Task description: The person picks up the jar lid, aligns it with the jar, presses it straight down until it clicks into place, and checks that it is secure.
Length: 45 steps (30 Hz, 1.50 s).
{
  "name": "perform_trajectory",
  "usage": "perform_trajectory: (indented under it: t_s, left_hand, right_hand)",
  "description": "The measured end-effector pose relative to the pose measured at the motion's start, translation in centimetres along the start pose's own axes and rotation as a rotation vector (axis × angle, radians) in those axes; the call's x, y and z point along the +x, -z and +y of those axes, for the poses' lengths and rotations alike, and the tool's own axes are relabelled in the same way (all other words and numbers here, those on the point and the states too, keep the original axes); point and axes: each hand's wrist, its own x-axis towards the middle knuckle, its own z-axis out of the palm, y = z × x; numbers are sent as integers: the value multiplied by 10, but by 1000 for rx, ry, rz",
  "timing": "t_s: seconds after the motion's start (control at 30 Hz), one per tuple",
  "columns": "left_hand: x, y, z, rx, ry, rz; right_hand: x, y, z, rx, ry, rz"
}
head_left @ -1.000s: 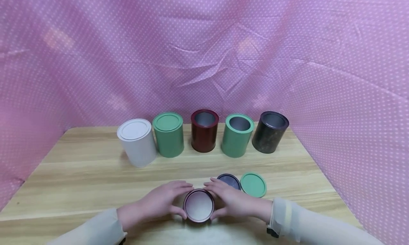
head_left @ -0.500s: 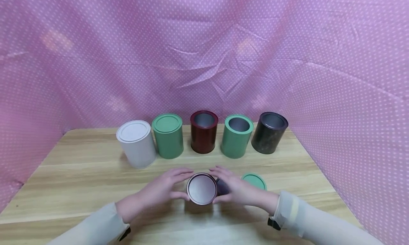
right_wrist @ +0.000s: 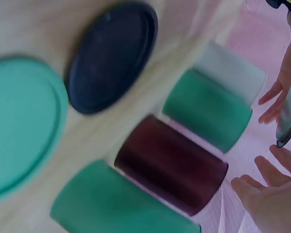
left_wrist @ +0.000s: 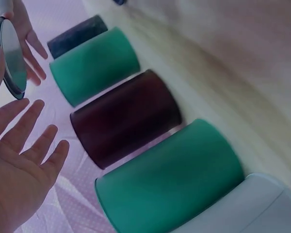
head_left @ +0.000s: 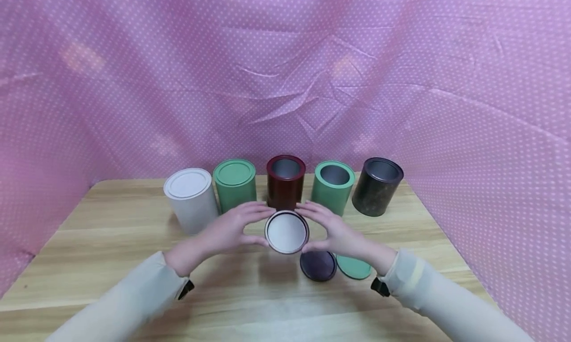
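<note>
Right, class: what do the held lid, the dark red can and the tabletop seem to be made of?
The held lid: probably metal, glossy; pale sheen across its face. The dark red can: likely painted metal, smooth outside; grey, metallic-looking inside. The tabletop: wood or wood-effect laminate; streaked grain, soft sheen.

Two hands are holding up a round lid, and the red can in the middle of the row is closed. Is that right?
Not quite: the red can in the middle is open, as the head view shows. The left hand and right hand do hold up a round lid.
</note>
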Motion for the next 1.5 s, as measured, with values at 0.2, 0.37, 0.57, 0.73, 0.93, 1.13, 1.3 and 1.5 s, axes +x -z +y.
perform_trajectory:
  t_s: [0.2,0.37,0.57,0.73,0.93,1.13,1.3,1.5]
  left_hand:
    - [18,11,-7,30,-13,25]
    - [33,25,-12,34,-3,12]
    - [49,37,-18,10,26,-31]
    - [58,41,-25,-3,69,-78]
    - [69,44,-37,-63,84,-83]
    - [81,50,-49,-100,140,-97]
    - [88,50,-58,-112,189,-111]
    - [94,48,-69,-144,192,-120]
  right_hand:
    - [14,17,7,-15,26,34]
    - [27,32,7,-5,-43,-2]
    - [41,45,15,-24,-70,-27]
    - [50,50,24,-31,-80,-55]
    - [64,56,34,-42,-94,-67]
    - [79,65,42,-35,-141,-98]
    - [90,68,50,-51,-169,-118]
    - [101,72,57,0,-187,-143]
